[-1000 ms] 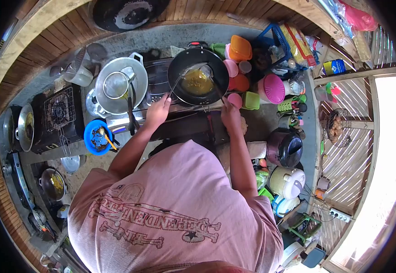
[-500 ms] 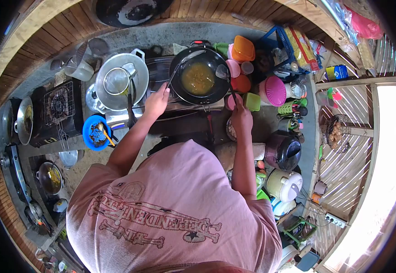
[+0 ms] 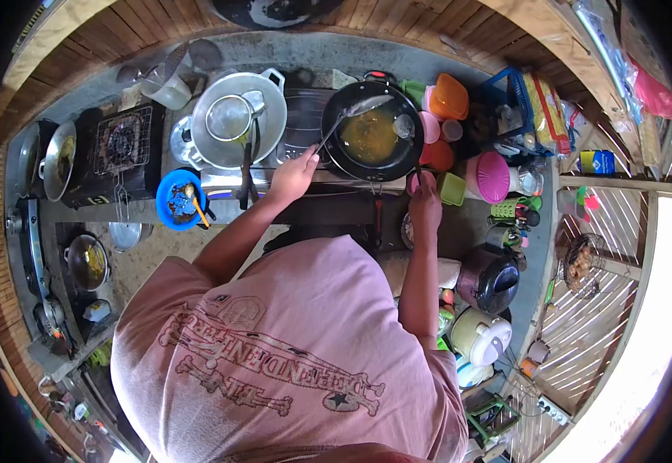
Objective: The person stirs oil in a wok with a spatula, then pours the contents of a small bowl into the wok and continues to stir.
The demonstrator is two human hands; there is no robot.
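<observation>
A black wok (image 3: 341, 158) with yellowish-brown oil (image 3: 367, 139) in its bottom sits on the stove. My left hand (image 3: 293, 176) is closed around the handle of a metal spatula (image 3: 368, 105), whose blade lies over the far part of the wok. On the other side, my right hand (image 3: 426, 202) grips the dark handle of a ladle (image 3: 404, 126). The ladle's round head is over the right edge of the oil. Left of the wok stands a large aluminium pot (image 3: 272, 116) with a strainer (image 3: 228, 117) resting over it.
A blue bowl (image 3: 167, 189) with an orange-handled spoon is at the left, near a charred grill rack (image 3: 123, 143). Right of the wok stand an orange container (image 3: 450, 96), a pink lidded tub (image 3: 489, 176) and a green container (image 3: 451, 189). A rice cooker (image 3: 481, 336) stands lower right.
The whole view has shifted, so the stove appears farther right. Within the wok, the ladle head has moved slightly inward to the oil, and the spatula blade has moved a little right and nearer.
</observation>
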